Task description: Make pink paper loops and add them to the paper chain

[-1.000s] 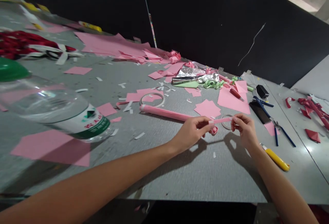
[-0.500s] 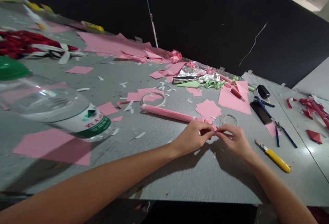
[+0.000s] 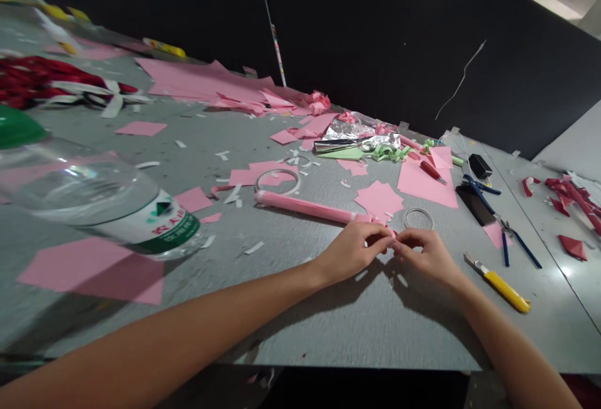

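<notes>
Thumb and fingertips of my left hand (image 3: 352, 251) are pinched together on a small piece of pink paper (image 3: 393, 233). My right hand (image 3: 429, 258) pinches the same piece from the other side, its fingertips touching those of the left. Most of the piece is hidden by the fingers, so its shape cannot be made out. Just beyond my left hand lies a rolled pink paper tube (image 3: 310, 207). A roll of tape (image 3: 419, 218) lies flat behind my right hand, and a stack of pink paper squares (image 3: 378, 198) sits behind both hands.
A clear plastic bottle (image 3: 103, 190) with a green cap looms at left. To the right lie a yellow utility knife (image 3: 507, 291), blue-handled pliers (image 3: 520, 243) and a black phone (image 3: 476, 204). Another tape roll (image 3: 277, 181) and paper scraps are scattered around. A black panel (image 3: 357, 39) rises behind.
My fingertips have drawn closer together, and less of the pink paper shows between them. The view has shifted very slightly; the things on the table lie as before.
</notes>
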{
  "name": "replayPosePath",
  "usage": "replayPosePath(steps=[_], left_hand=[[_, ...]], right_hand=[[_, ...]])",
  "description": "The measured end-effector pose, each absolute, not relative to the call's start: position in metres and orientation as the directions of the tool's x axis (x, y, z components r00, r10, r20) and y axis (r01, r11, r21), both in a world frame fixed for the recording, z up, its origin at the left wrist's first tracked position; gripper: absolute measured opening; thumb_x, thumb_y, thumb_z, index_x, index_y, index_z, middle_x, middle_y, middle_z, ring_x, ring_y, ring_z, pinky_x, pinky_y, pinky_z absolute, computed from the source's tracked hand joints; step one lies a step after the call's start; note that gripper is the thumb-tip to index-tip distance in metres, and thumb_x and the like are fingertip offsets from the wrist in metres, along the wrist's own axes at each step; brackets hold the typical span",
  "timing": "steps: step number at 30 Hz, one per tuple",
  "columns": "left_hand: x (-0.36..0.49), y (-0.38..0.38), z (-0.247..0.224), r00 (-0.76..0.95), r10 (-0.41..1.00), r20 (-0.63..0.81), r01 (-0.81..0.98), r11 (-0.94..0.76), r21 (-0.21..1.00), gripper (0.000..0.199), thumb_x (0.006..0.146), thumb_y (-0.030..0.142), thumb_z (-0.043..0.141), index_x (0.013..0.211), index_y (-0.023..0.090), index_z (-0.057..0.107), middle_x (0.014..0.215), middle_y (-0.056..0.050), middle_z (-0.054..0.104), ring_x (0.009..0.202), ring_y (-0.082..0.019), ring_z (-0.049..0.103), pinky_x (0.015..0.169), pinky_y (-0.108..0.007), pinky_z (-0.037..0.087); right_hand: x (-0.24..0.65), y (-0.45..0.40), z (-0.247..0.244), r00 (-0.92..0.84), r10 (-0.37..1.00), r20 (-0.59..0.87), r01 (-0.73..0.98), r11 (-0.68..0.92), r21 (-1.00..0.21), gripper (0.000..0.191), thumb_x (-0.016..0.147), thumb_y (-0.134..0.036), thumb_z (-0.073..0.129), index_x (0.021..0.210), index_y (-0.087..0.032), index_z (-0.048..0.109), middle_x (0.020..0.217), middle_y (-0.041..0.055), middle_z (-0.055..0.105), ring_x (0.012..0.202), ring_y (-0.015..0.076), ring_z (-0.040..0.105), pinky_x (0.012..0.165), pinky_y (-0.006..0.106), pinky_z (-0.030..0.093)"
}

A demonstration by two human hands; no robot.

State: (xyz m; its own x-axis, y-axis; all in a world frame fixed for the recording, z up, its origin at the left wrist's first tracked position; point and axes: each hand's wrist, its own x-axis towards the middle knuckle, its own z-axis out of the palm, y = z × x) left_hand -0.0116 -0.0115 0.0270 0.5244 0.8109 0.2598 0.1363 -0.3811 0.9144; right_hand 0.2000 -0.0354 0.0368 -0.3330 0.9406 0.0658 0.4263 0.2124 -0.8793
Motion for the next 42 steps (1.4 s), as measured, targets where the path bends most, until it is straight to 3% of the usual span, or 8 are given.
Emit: replayPosePath(steps=[9,13,18,23,35,42], left_hand=[[-0.013,-0.010,0.028,0.483,0.828,0.286,0.117,-0.385,0.916,0.027,0.102,0.034,0.060,0.088,0.018,0.077,0.086,-0.004,0.078,0.077,-0.018,0.066,0.073,-0.029,0.048],[-0.013,-0.010,0.029,0.456,0.837,0.302,0.110,-0.390,0.914,0.022,0.102,0.033,0.062,0.094,0.019,0.076,0.089,-0.003,0.079,0.081,-0.018,0.069,0.074,-0.029,0.050],[-0.016,-0.014,0.029,0.363,0.783,0.505,0.154,-0.585,0.796,0.014,0.101,0.026,0.062,0.092,0.018,0.070,0.083,-0.002,0.076,0.073,-0.016,0.066,0.071,-0.027,0.050],[-0.015,-0.014,0.020,0.415,0.675,0.610,0.284,-0.733,0.618,0.014,0.103,0.024,0.061,0.096,0.019,0.073,0.090,-0.005,0.079,0.078,-0.018,0.070,0.078,-0.031,0.053],[-0.014,-0.014,0.012,0.381,0.655,0.653,0.342,-0.756,0.559,0.015,0.103,0.023,0.065,0.101,0.018,0.078,0.094,-0.008,0.083,0.085,-0.023,0.078,0.083,-0.034,0.057],[-0.013,-0.014,0.012,0.383,0.663,0.644,0.330,-0.749,0.575,0.013,0.103,0.022,0.065,0.097,0.018,0.076,0.093,-0.005,0.083,0.081,-0.020,0.076,0.080,-0.031,0.056]], right_hand=[[0.206,-0.033,0.041,-0.382,0.922,-0.056,0.293,0.063,-0.954,0.032,0.094,-0.051,0.075,0.091,-0.020,0.083,0.080,0.0063,0.079,0.063,0.0165,0.067,0.061,0.029,0.050],[0.204,-0.034,0.043,-0.359,0.932,-0.049,0.283,0.059,-0.957,0.032,0.092,-0.052,0.078,0.085,-0.020,0.083,0.071,0.0048,0.077,0.060,0.0173,0.065,0.059,0.030,0.049],[0.201,-0.035,0.040,-0.284,0.957,-0.054,0.267,0.025,-0.963,0.040,0.094,-0.057,0.076,0.082,-0.020,0.082,0.054,0.0023,0.068,0.049,0.0165,0.061,0.053,0.030,0.046],[0.197,-0.036,0.031,-0.253,0.967,-0.006,0.244,0.057,-0.968,0.034,0.092,-0.055,0.078,0.088,-0.021,0.083,0.059,0.0016,0.070,0.050,0.0171,0.063,0.054,0.032,0.050],[0.192,-0.044,0.026,-0.227,0.949,0.218,0.420,0.297,-0.858,0.018,0.096,-0.033,0.071,0.096,-0.023,0.086,0.084,0.0080,0.080,0.070,0.0214,0.070,0.061,0.033,0.051],[0.187,-0.050,0.034,-0.259,0.928,0.267,0.437,0.359,-0.825,0.020,0.096,-0.028,0.066,0.098,-0.023,0.086,0.081,0.0064,0.080,0.069,0.0196,0.070,0.061,0.030,0.054]])
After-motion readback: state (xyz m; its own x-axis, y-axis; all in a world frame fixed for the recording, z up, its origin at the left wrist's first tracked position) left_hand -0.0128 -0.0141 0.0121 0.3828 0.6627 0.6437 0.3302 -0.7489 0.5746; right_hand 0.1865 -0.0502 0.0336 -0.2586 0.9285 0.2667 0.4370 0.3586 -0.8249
